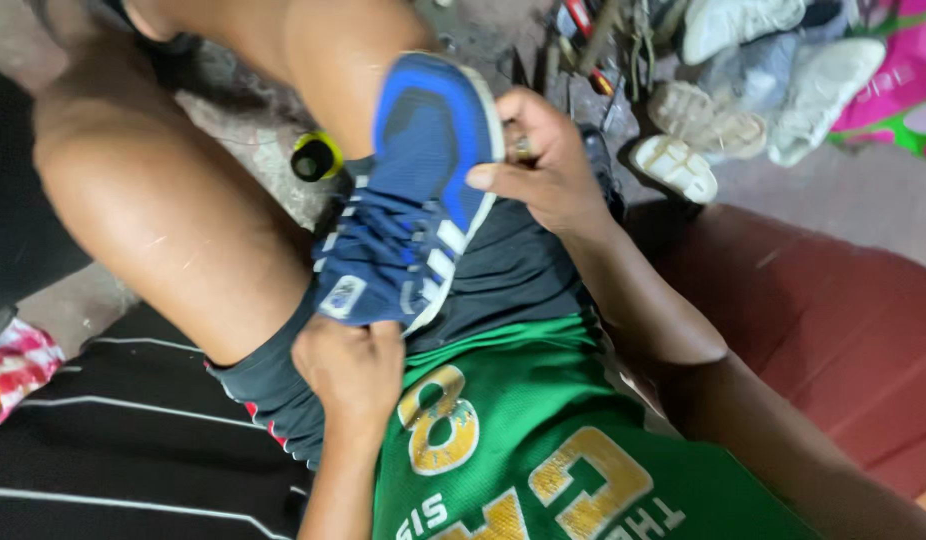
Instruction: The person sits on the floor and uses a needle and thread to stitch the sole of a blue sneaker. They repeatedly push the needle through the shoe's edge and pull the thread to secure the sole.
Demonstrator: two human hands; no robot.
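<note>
Floor: bare grey concrete ground (863, 195), dark red cushion (833, 320) alongside.
Around: pale worn shoes (708, 120), yellow-black round container (316, 157).
Hands: left hand (351, 368) and right hand (548, 165) both clasp the blue mesh sneaker (413, 200).

There is one view only, from a camera on the person's head, tilted steeply down over their own chest and lap. It sits close: the green jersey (543, 450) fills the lower frame, the knee (173, 200) the upper left. The shoe (413, 200) lies near centre. Toward the top edge the floor (833, 190) falls farther off, slightly blurred.
</note>
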